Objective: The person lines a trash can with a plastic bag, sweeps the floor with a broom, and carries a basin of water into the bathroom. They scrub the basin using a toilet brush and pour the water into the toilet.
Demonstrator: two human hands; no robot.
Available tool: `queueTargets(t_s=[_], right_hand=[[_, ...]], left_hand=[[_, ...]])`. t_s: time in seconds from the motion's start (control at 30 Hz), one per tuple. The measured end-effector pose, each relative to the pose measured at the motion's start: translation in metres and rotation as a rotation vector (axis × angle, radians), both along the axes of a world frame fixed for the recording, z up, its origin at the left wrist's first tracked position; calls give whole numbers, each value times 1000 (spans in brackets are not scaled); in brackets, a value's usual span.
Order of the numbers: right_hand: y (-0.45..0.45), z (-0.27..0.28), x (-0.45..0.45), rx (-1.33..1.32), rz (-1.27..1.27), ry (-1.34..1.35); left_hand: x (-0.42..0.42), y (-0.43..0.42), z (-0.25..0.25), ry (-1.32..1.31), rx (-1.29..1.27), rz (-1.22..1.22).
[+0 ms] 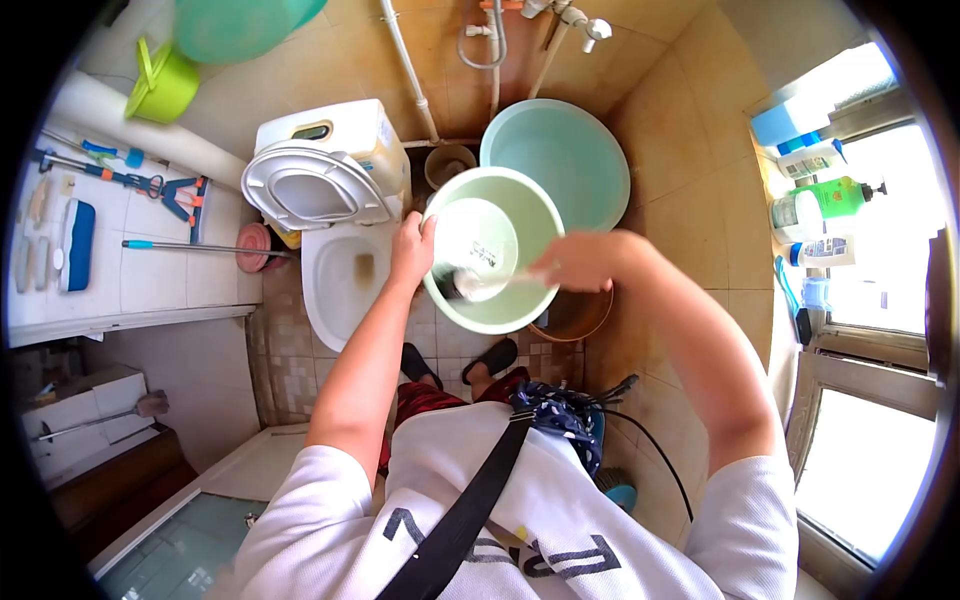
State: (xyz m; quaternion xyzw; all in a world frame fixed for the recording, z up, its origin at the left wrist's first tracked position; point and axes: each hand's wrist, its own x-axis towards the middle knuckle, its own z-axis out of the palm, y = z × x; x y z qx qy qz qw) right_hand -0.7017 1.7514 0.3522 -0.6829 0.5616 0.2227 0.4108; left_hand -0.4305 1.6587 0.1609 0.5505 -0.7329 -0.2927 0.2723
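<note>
Tilted toward me over the floor is a pale green plastic basin [537, 215], with dark printing on its bottom. My left hand [411, 252] is closed on its left rim, thumb on the inside. From the right, my right hand [582, 262] reaches over the rim, wrapped round the handle of a brush [485, 287]. Its pale head and dark bristles lie inside the basin at the lower left, smeared by motion. Whether the bristles touch the basin wall cannot be made out.
Behind stands a larger light-blue tub [590, 170], with a brown bucket [572, 315] partly hidden below. A toilet [335, 285] with raised lid [315, 190] is at the left. Pipes and a tap [597, 30] line the wall. Bottles [840, 197] stand on the right windowsill.
</note>
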Motion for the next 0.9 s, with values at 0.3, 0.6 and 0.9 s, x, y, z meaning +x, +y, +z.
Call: queueTargets(t_s=[0.3,0.6,0.9], right_hand=[[7,-8,-31,-102,-232,-32],[13,-4,-78,-122,-635,-99],[48,-18,-82,-278,-605,-77]], left_hand=[[-52,8,9,18,-88,-60],[-93,3,14,55,-90,-80],[-113,-44,-22,304,246,155]])
